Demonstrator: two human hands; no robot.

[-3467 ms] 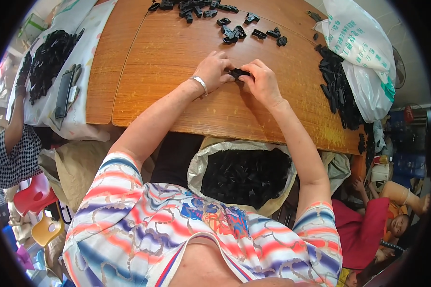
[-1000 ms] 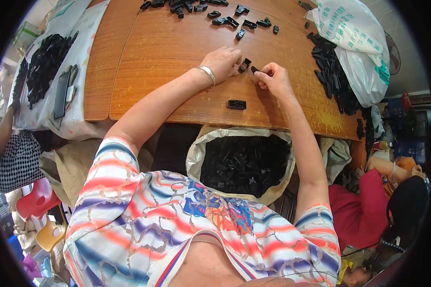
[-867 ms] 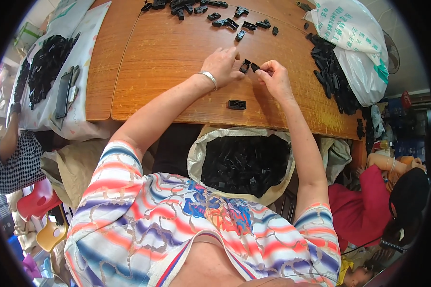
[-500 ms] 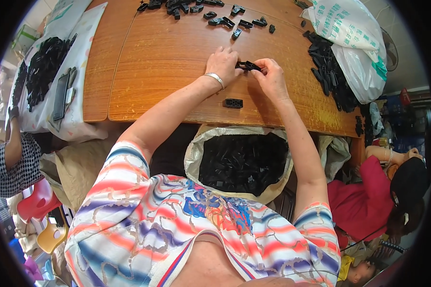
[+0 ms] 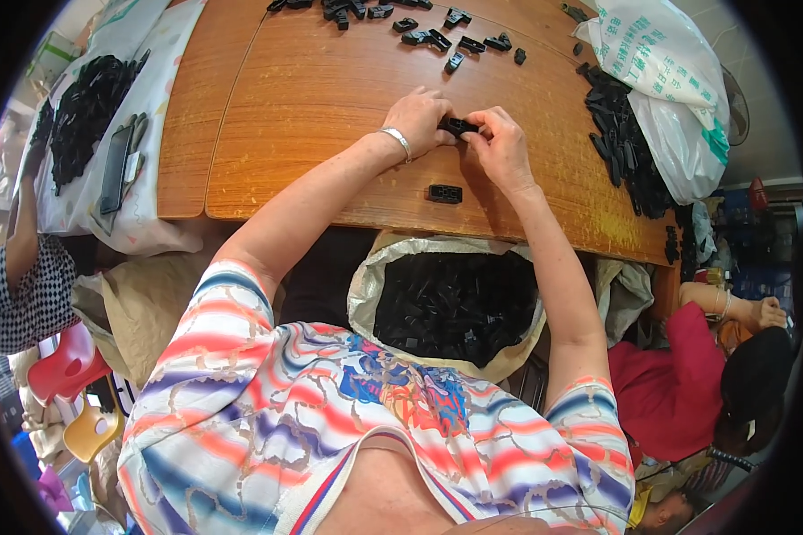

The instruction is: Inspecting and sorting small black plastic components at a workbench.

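Both hands, left (image 5: 417,117) and right (image 5: 500,145), grip black plastic clip (image 5: 459,126) between fingertips.

Bare table (image 5: 312,134) lies left of the grip; a black part (image 5: 443,193) sits just nearer, loose parts (image 5: 437,37) beyond, a heap (image 5: 625,152) right.

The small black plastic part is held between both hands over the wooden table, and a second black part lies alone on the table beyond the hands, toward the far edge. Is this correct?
Not quite. In the head view the left hand and right hand do hold the small black part over the wooden table, but the lone second black part lies nearer the person than the hands, toward the near edge, not beyond them.
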